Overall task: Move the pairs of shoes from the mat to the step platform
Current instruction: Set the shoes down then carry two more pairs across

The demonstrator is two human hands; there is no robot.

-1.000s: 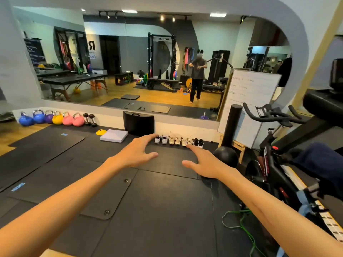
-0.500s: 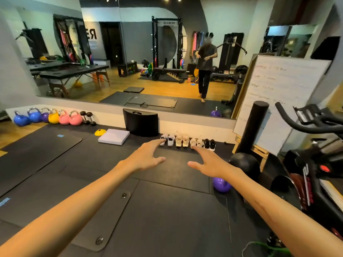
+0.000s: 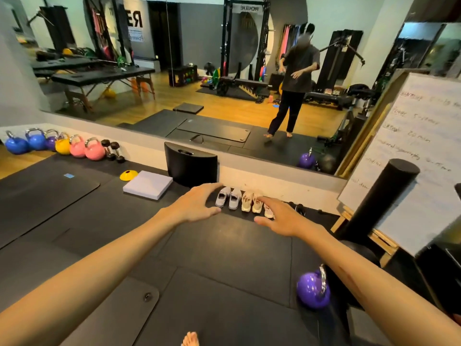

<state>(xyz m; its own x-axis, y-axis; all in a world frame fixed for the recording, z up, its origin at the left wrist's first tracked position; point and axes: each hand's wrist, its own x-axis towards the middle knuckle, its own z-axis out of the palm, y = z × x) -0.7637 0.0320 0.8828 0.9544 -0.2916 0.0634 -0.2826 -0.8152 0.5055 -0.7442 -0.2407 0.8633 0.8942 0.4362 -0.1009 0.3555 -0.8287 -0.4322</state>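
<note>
Several shoes stand in a row on the black mat point(image 3: 199, 245) below the mirror wall: a light grey pair point(image 3: 229, 199), a beige pair point(image 3: 250, 202), a pinkish shoe point(image 3: 268, 211) and a black pair point(image 3: 298, 208), both partly hidden by my right hand. My left hand point(image 3: 197, 202) reaches forward, fingers apart, empty, just left of the grey pair. My right hand point(image 3: 280, 217) is also spread and empty, over the right end of the row. A black curved platform-like block point(image 3: 190, 163) stands behind the shoes against the wall.
A white foam pad point(image 3: 148, 184) and yellow cone point(image 3: 129, 175) lie left of the block. Coloured kettlebells point(image 3: 62, 146) and dumbbells line the wall at left. A purple kettlebell point(image 3: 313, 289), black foam roller point(image 3: 374, 201) and whiteboard point(image 3: 411, 156) stand at right. My bare foot point(image 3: 190, 340) shows below.
I have stepped closer to the shoes. Both hands stay stretched out and empty, and the row of shoes looks larger and nearer to my fingers.
</note>
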